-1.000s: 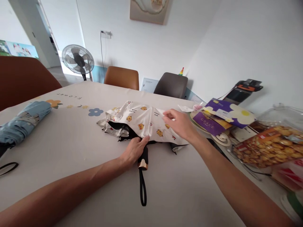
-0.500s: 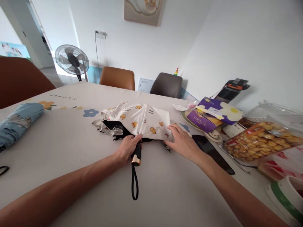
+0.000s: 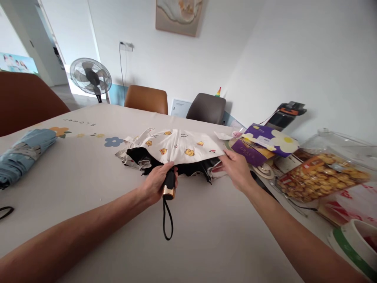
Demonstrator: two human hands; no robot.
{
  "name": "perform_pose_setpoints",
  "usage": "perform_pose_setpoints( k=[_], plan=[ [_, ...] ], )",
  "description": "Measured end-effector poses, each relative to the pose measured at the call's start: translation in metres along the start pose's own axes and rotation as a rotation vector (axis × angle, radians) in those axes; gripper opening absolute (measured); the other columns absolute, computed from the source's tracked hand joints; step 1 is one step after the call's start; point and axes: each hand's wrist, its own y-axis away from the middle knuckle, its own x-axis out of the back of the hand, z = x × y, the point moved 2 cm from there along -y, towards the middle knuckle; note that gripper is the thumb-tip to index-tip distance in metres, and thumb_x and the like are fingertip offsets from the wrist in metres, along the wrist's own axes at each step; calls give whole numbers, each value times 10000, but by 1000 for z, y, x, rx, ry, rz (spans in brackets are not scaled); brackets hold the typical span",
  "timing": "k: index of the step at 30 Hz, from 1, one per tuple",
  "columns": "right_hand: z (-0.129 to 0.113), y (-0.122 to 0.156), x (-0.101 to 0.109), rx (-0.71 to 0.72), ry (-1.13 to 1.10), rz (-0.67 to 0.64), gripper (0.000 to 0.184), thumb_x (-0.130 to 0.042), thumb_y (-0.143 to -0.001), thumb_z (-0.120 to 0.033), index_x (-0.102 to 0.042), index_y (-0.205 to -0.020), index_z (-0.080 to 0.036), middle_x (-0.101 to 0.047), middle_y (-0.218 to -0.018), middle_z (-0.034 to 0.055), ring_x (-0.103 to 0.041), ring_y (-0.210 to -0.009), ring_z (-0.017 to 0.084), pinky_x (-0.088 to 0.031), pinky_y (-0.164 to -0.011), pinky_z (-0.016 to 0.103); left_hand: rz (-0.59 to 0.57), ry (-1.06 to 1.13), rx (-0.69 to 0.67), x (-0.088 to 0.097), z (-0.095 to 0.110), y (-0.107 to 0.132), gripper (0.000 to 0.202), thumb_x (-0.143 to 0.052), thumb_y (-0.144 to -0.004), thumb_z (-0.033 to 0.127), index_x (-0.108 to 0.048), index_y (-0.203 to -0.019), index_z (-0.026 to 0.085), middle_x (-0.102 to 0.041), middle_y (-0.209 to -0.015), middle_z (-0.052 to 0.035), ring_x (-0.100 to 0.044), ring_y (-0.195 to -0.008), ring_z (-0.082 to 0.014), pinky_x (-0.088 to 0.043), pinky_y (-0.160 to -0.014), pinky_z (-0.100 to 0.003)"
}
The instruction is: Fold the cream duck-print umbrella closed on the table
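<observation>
A white folding umbrella (image 3: 179,145) printed with yellow cartoon figures lies partly spread over the table, its handle towards me. My left hand (image 3: 160,179) is wrapped round the black handle with its gold-coloured end, the thumb resting on the canopy edge. From that end hangs a black wrist loop. My right hand (image 3: 235,167) pinches the right corner of the canopy and holds it out to the side. Under the raised edge the black lining and some ribs show. Loose folds of fabric bunch up on the umbrella's left side.
A folded blue umbrella (image 3: 26,155) lies at the left. Along the right stand a purple tissue box (image 3: 265,143), a clear container of snacks (image 3: 324,173) and a white-and-green cup (image 3: 353,247). A dark phone (image 3: 262,184) is partly behind my right forearm. Chairs and a fan (image 3: 91,76) stand beyond the table.
My right hand has closed on the canopy's corner and drawn it to the right and slightly up, stretching the panel and baring more black lining. My left hand keeps the handle.
</observation>
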Motion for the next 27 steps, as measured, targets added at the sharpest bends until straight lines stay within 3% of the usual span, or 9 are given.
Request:
perform_pose_setpoints(
  k=[3,6,7,10,13,18,21,24,27],
  plan=[
    [-46,-3,-9,182,-386,108,117,-584,-763,-291,-577,-706,-189,-632,-640,1,-612,-527,152,-526,-471,292,-120,88,32,-1,3,3,249,-476,-852,385,-528,-840,142,-468,-617,36,-456,-422,-69,-369,-371,-193],
    [-87,-1,-36,371,-515,102,90,-590,-785,-279,-566,-787,-192,-643,-722,-6,-626,-611,121,-538,-538,255,-239,102,52,-1,-3,2,285,-439,-857,425,-539,-876,159,-448,-602,46,-440,-406,-73,-364,-355,-199],
    [-93,0,-51,339,-517,22,110,-593,-785,-295,-562,-790,-189,-634,-695,-10,-617,-581,110,-529,-519,235,-260,86,69,-1,-7,1,295,-425,-861,432,-542,-891,162,-448,-602,47,-441,-404,-76,-367,-354,-204],
    [-90,5,-99,87,-434,-389,198,-604,-771,-326,-519,-689,-167,-600,-594,-10,-592,-472,103,-509,-448,217,-265,44,120,1,-20,-5,324,-391,-877,433,-549,-918,153,-460,-617,39,-454,-411,-81,-379,-362,-211],
    [-77,3,-119,49,-389,-379,218,-542,-802,-305,-485,-642,-169,-596,-581,-9,-564,-413,91,-476,-405,205,-253,26,115,3,-26,-9,325,-389,-879,420,-547,-906,137,-471,-629,28,-464,-424,-86,-383,-372,-216],
    [-63,-7,-101,105,-181,-323,190,-619,-748,-348,-556,-759,-169,-607,-623,4,-560,-477,100,-397,-381,185,-217,-13,34,3,-23,-8,297,-412,-869,391,-543,-864,124,-487,-646,11,-467,-430,-89,-387,-384,-226],
    [-55,-3,-78,168,-78,-265,240,-615,-748,-386,-570,-850,-173,-626,-711,20,-602,-609,133,-467,-510,234,-195,-25,26,1,-21,-6,265,-408,-870,349,-541,-832,123,-505,-654,-1,-488,-439,-100,-409,-397,-239],
    [-43,10,-54,238,178,-154,189,-590,-765,-359,-585,-850,-191,-641,-828,29,-618,-744,162,-490,-663,294,-154,-40,103,0,-22,-7,246,-394,-864,287,-539,-764,114,-537,-684,-25,-521,-466,-112,-451,-436,-260],
    [-31,28,-38,352,404,-161,151,-579,-771,-322,-587,-876,-215,-636,-939,38,-608,-863,193,-480,-755,339,-125,-44,172,0,-25,-9,262,-379,-862,271,-544,-746,105,-553,-697,-44,-542,-488,-126,-479,-469,-280]
  ],
)
